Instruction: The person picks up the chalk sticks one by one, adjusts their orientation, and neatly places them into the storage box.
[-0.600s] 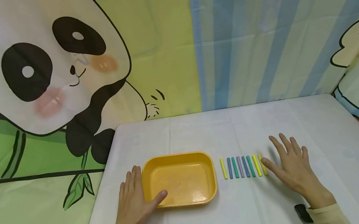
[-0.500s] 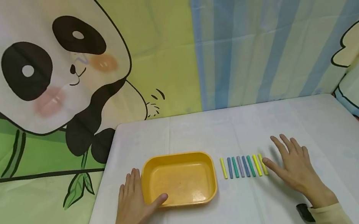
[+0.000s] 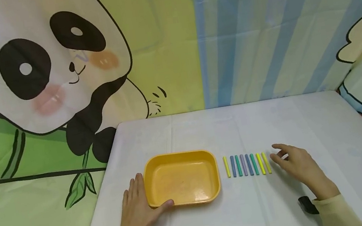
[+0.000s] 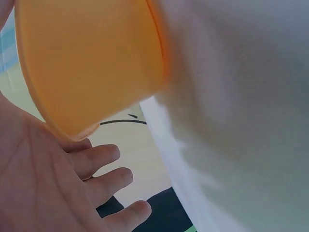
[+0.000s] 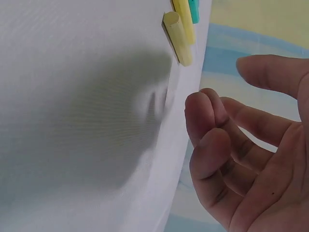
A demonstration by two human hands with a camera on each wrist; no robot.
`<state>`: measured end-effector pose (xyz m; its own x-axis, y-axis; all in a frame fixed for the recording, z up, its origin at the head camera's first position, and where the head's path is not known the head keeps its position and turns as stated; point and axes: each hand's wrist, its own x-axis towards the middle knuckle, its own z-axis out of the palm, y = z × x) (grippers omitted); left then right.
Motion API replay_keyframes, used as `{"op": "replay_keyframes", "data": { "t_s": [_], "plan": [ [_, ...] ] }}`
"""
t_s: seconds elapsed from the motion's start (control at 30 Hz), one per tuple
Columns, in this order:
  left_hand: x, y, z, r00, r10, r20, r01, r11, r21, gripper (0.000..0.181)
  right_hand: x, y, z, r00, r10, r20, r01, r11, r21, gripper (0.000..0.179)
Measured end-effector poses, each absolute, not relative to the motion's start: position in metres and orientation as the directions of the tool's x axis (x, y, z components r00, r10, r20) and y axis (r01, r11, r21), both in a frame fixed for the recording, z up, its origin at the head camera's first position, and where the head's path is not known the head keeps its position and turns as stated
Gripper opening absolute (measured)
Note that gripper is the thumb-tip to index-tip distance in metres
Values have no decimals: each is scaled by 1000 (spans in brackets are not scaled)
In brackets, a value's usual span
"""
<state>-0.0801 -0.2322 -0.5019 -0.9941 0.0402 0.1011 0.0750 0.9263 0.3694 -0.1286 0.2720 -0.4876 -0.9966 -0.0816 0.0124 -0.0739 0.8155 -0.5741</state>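
Observation:
A yellow-orange rectangular tray (image 3: pixel 182 179) sits on the white table with nothing in it. My left hand (image 3: pixel 135 209) lies along its left side, fingers straight and the thumb over the near left rim. The left wrist view shows the tray's outer wall (image 4: pixel 91 53) beside the palm. Right of the tray, several thin sticks that look like chalk (image 3: pixel 243 165) stand in a neat row, coloured yellow, blue, green and purple. Just beyond the row's right end, my right hand (image 3: pixel 299 167) hovers with bent fingers and holds nothing. Nearest to it is the last yellow stick (image 5: pixel 177 38).
The white-covered table (image 3: pixel 204 129) ends at a back edge against a printed curtain. A panda (image 3: pixel 55 69) is drawn on its left part and blue stripes (image 3: pixel 260 31) run down the right. A black band (image 3: pixel 308 205) shows at the right wrist.
My right hand has gone from spread fingers to bent ones, with fingertips and thumb closer together. The left hand stays at the tray. The head view has tilted slightly.

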Motion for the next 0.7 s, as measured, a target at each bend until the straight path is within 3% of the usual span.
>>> {"op": "replay_keyframes", "data": {
  "t_s": [0.7],
  "plan": [
    [-72,-232,-505,-996,26,89,57,927,371,139,-139,256,-496,-993,-21,-115,46,834,-549,46]
  ]
}}
